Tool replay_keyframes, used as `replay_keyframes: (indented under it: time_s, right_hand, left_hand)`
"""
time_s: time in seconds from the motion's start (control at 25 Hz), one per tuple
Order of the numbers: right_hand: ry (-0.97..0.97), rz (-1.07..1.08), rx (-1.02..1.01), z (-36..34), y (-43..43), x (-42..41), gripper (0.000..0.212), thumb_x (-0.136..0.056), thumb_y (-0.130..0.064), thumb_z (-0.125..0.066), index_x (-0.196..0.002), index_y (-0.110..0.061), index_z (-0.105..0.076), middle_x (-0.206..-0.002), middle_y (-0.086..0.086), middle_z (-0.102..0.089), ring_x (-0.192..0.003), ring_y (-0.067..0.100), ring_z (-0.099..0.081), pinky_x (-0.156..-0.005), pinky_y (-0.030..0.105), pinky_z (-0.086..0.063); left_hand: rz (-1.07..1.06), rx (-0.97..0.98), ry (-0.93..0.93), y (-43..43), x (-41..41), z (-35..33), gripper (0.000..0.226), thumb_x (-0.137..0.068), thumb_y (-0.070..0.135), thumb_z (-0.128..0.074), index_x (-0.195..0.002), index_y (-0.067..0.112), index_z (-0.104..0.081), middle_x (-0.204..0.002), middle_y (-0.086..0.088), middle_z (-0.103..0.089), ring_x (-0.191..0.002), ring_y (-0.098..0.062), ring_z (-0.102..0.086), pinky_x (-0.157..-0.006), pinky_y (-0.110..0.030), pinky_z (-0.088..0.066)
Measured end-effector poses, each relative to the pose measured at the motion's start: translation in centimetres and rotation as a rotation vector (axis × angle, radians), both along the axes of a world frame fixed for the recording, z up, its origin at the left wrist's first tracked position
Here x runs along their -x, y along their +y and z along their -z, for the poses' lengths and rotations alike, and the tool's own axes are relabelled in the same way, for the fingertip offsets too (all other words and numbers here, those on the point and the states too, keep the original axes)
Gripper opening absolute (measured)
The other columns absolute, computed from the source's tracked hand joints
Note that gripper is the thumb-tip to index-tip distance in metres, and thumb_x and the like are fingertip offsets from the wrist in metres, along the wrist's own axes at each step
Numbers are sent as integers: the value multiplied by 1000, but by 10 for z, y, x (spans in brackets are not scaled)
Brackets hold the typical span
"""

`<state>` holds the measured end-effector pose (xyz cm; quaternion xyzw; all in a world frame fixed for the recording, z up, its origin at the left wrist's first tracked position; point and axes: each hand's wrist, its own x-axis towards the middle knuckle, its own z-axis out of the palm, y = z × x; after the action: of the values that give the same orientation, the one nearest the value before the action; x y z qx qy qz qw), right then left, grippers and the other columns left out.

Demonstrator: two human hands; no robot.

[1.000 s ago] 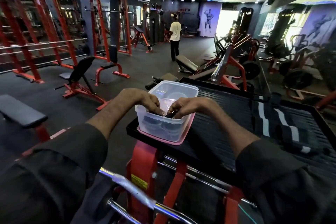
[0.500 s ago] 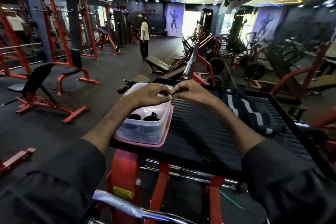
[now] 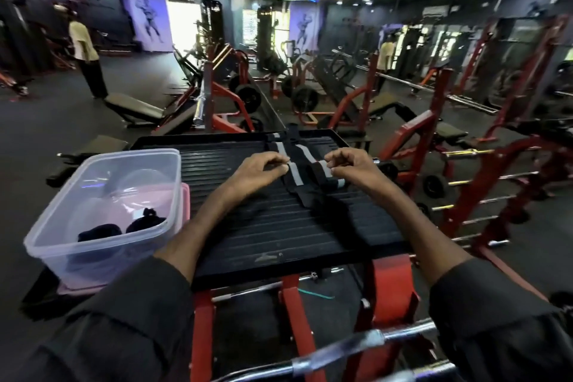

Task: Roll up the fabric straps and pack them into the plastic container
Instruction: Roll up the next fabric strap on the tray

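Head view: gym floor, seen down over both arms.
Far left: person in a pale top (image 3: 81, 40), standing, well apart from the work.
Plastic container (image 3: 93, 239): clear, lidless, at the near left edge of the desk (image 3: 248, 239); set on a pink lid (image 3: 185, 205) that shows along its right side.
Inside the container: two rolled black straps (image 3: 124, 228), side by side at the near end, touching or nearly so.
Desk: black ribbed platform on red machine frame (image 3: 392, 282), tilted slightly away.
Left hand (image 3: 259, 172): curled, grip narrow, fingertips (image 3: 283, 166) pinched at the left edge of the loose straps; cannot tell whether cloth is actually caught between them.
Fabric straps (image 3: 296, 174): black with a white stripe, unrolled, lying lengthwise from the far edge of the desk toward the near middle, between the two hands; right one bunched and partly folded over.
Right hand (image 3: 353, 167): curled likewise, grip narrow, fingertips (image 3: 333, 164) at the top of the bunched right strap; contact likely, a firm hold not clear.
Sleeves (image 3: 483, 295): dark, pushed back to mid forearm.
Near bottom: chrome bar (image 3: 356, 347), blurred, crossing the red frame.
Right: red racks (image 3: 502, 146) and benches, well apart from the desk.
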<state>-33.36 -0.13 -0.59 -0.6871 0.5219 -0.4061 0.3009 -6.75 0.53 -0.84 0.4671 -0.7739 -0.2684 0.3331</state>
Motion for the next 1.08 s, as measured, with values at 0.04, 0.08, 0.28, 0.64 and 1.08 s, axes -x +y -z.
replay_keyframes:
  time_s: [0.04, 0.08, 0.28, 0.64, 1.08]
  right_hand:
    - [-12, 42, -15, 4, 1, 11, 28, -84, 9, -64, -107, -5, -71, -92, 7, -68, -83, 15, -62, -71, 27, -49]
    - [-19, 76, -26, 7, -1, 20, 28, -85, 11, -62, -107, -4, -70, -92, 7, -67, -84, 16, -61, -69, 24, -49]
    - [58, 148, -93, 23, -32, 46, 29, -84, 6, -69, -108, -9, -69, -91, 4, -65, -90, 21, -60, -72, 26, -49]
    - [701, 57, -71, 47, -84, 59, 56, -86, -27, -70, -140, -32, -54, -143, 3, -50, -137, 32, -38, -106, 52, -34]
    - [574, -71, -109, 76, -108, 77, 27, -81, -31, -70, -108, -32, -67, -118, 0, -60, -122, 24, -52, -98, 48, -32]
  left_hand:
    - [-32, -33, 61, 0, 6, 10, 28, -98, 23, -63, -124, 14, -68, -127, 0, -69, -119, -12, -62, -109, -31, -46]
    - [-74, -81, 119, -3, 11, 22, 27, -98, 24, -63, -123, 17, -69, -128, -1, -68, -122, -15, -61, -110, -34, -45]
    - [-307, -258, 133, -47, 8, 96, 35, -67, 88, -53, -86, 63, -68, -123, 15, -68, -125, -18, -58, -116, -56, -32]
    - [-655, -425, -422, -60, 71, 61, 54, -96, 66, -36, -117, 31, -70, -149, -13, -42, -143, -39, -28, -119, -62, -8]
    - [-837, -340, 31, -86, 107, 77, 30, -87, 58, -63, -102, 33, -65, -124, 1, -61, -127, -23, -43, -120, -61, -1]
